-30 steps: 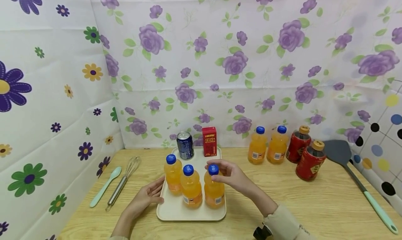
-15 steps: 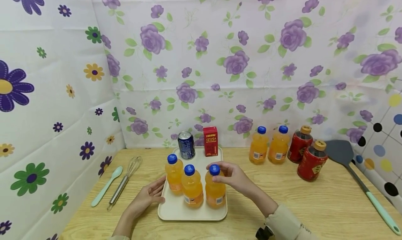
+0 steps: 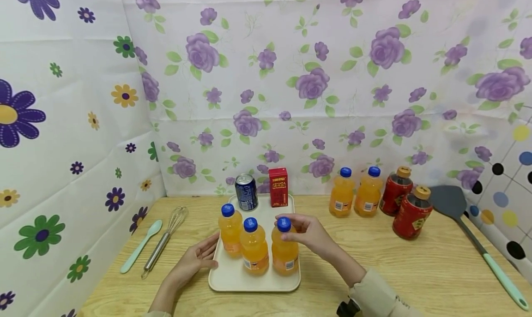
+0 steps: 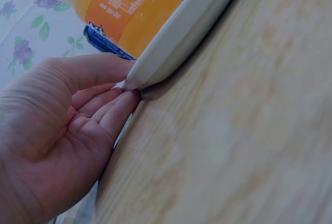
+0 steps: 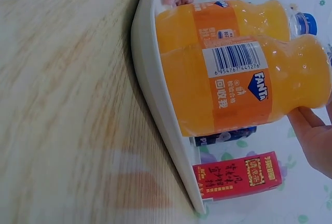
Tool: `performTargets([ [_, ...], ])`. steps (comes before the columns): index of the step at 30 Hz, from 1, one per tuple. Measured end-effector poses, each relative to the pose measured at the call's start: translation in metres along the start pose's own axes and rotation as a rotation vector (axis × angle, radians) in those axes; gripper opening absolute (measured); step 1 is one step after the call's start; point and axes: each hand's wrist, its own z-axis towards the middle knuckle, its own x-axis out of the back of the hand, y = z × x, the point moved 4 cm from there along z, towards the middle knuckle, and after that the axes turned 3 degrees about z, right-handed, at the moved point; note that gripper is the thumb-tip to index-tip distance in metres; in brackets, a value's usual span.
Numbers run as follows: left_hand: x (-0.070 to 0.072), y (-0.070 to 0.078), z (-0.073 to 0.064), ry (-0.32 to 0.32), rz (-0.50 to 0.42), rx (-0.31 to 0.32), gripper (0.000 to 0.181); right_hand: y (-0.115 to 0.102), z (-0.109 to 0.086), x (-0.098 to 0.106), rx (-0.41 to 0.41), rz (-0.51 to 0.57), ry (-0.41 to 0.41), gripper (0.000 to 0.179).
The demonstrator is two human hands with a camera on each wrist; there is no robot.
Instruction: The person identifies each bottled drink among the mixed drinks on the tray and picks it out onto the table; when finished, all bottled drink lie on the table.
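Observation:
Three Fanta bottles of orange soda with blue caps stand on a cream tray (image 3: 232, 282). My right hand (image 3: 308, 236) grips the upper part of the rightmost orange soda bottle (image 3: 285, 254), which stands upright on the tray in the head view. The middle bottle (image 3: 254, 252) and the left bottle (image 3: 230, 236) are beside it. At the tray's left edge, my left hand (image 3: 192, 261) pinches the rim, thumb on top and fingers against the side, as the left wrist view shows. A dark blue can (image 3: 246, 194) and a red drink carton (image 3: 278, 188) stand at the tray's far end.
Two more orange bottles (image 3: 342, 194) and two red-labelled bottles (image 3: 411, 215) stand at the back right, near a grey spatula (image 3: 450, 204) with a mint handle. A whisk (image 3: 166, 238) and a mint spoon (image 3: 141, 248) lie left. Patterned curtains (image 3: 249, 77) border the wooden table.
The head view shifts slightly. Both hands, the tray and the bottles keep the same places relative to one another.

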Motion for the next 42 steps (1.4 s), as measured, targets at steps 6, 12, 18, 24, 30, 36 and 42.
performTargets([
  [6, 0.000, -0.001, 0.001, 0.006, 0.007, 0.011, 0.090, 0.000, 0.000, 0.001, 0.006, 0.014, 0.033, 0.056],
  [12, 0.000, -0.002, 0.002, 0.002, 0.002, 0.011, 0.091, -0.003, 0.000, 0.004, 0.025, 0.017, 0.062, 0.056],
  [18, 0.000, 0.000, 0.002, 0.002, 0.011, 0.008, 0.091, -0.014, -0.002, 0.014, 0.070, 0.008, 0.114, 0.055],
  [24, 0.000, 0.001, 0.001, 0.004, 0.024, 0.011, 0.090, -0.027, -0.004, 0.035, 0.118, 0.034, 0.180, 0.050],
  [30, 0.000, 0.000, 0.001, 0.008, 0.022, 0.012, 0.091, -0.038, -0.013, 0.061, 0.198, 0.054, 0.256, 0.039],
  [36, 0.001, -0.002, 0.001, 0.014, 0.021, 0.020, 0.091, -0.046, -0.027, 0.090, 0.276, 0.060, 0.339, 0.036],
  [42, 0.000, -0.002, 0.001, 0.024, 0.021, 0.022, 0.090, -0.048, -0.047, 0.123, 0.254, 0.020, 0.501, 0.038],
])
